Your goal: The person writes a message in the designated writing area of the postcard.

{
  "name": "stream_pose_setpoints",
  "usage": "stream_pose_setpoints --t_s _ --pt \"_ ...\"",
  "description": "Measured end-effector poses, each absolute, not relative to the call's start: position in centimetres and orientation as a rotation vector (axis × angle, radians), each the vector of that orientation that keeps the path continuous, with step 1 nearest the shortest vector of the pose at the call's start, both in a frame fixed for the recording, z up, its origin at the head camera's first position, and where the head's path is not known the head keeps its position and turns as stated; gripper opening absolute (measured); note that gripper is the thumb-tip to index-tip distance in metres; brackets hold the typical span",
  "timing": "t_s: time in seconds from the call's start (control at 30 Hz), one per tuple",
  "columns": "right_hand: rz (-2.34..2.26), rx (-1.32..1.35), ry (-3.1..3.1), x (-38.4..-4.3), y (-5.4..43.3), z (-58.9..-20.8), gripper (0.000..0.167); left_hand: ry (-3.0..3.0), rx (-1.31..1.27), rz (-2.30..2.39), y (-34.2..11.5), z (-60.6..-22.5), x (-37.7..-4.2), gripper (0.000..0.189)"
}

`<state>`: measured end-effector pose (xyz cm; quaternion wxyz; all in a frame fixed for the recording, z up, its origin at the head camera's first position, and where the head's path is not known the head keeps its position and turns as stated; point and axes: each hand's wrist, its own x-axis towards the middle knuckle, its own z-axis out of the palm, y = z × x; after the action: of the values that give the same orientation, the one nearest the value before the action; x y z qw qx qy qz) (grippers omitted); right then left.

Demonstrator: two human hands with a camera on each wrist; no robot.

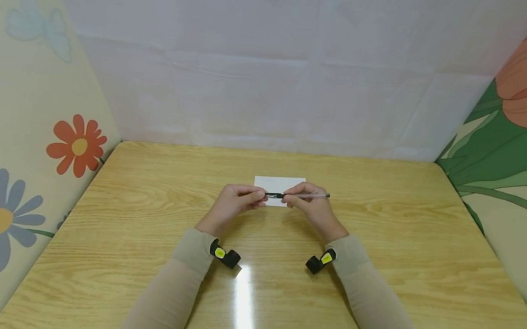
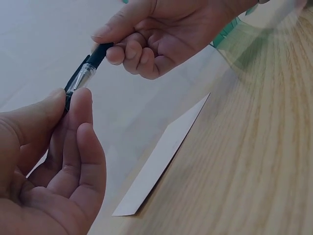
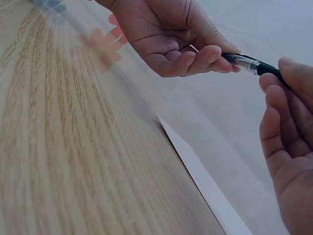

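A slim pen with a clear cap and a black clip is held level between both hands, above a white sheet of paper. Its cap end is pinched between thumb and fingers of my left hand. My right hand pinches the black grip section, and the pale barrel sticks out past it to the right. In the left wrist view the clear cap shows between the two hands, with the clip along one side. The cap's tip is hidden in the left fingers.
The paper lies flat on a wood-grain table, toward its far side. A white cloth backdrop rises behind the table. Flower-printed panels stand at left and right. Both wrists wear black strapped cameras over beige sleeves.
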<state>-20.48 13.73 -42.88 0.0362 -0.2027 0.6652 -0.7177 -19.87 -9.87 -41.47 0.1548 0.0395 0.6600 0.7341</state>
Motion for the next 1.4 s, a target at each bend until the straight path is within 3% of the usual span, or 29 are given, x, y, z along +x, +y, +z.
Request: stream_pose_setpoints --t_s 0.4,1.03,1.2,1.4 --pt "-2.154 -0.682 2.085 -20.6 13.9 -43.1 0.019 1.894 0.168 2.067 -10.2 -41.8 -20.0 0.033" --pt "-2.136 -0.747 2.058 -20.8 13.9 -43.4 0.012 1.912 0.15 1.978 -10.8 -41.9 -20.5 0.031" --pt "-2.265 -0.647 2.086 -21.3 15.4 -42.9 0.005 1.758 -0.034 2.149 -12.8 -42.3 -20.8 0.017" --pt "-2.392 -0.488 2.155 -21.9 17.3 -42.2 0.002 1.672 -0.142 2.312 -15.8 -42.1 -20.9 0.023"
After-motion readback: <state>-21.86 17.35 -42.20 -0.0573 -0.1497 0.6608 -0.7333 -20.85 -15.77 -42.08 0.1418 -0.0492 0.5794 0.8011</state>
